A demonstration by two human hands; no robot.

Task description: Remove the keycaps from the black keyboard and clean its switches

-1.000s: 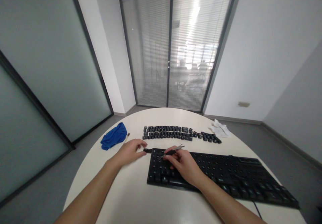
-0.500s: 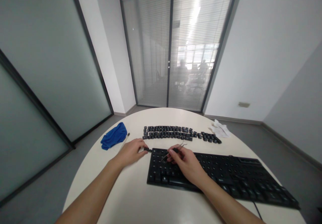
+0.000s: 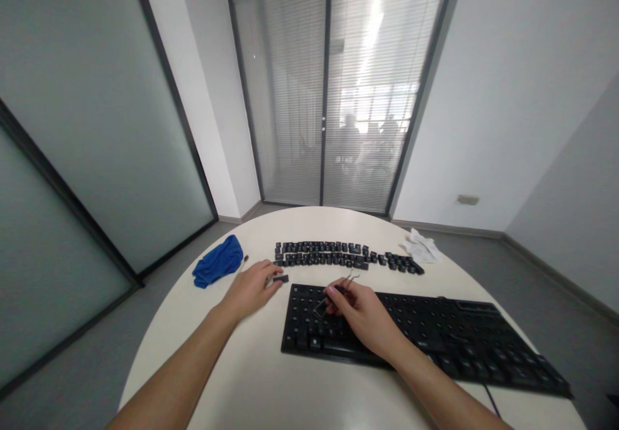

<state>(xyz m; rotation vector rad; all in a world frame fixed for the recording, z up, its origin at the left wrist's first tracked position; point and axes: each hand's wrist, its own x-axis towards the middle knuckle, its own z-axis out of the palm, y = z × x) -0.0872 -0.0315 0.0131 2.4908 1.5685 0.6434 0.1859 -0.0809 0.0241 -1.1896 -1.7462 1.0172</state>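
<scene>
My left hand is on the table left of the keyboard, with its thumb and fingertips about a long black keycap; the exact contact is too small to see clearly. A wire keycap puller is pinched in my right hand, above the left part of the black keyboard. Bent wire ends stick out beyond the fingers, and the puller's dark middle is partly hidden. Many key positions on the keyboard are bare, while keys remain along its front and right. Loose keycaps lie in curved rows behind it.
A blue cloth and a small dark-tipped brush lie at the left of the round white table. White crumpled cloth or tissue is at the back right. The keyboard's cable runs off the front.
My left hand has carried the long keycap slightly away from the keyboard's corner, toward the loose keycap rows. The right hand stays almost in place with the keycap puller.
</scene>
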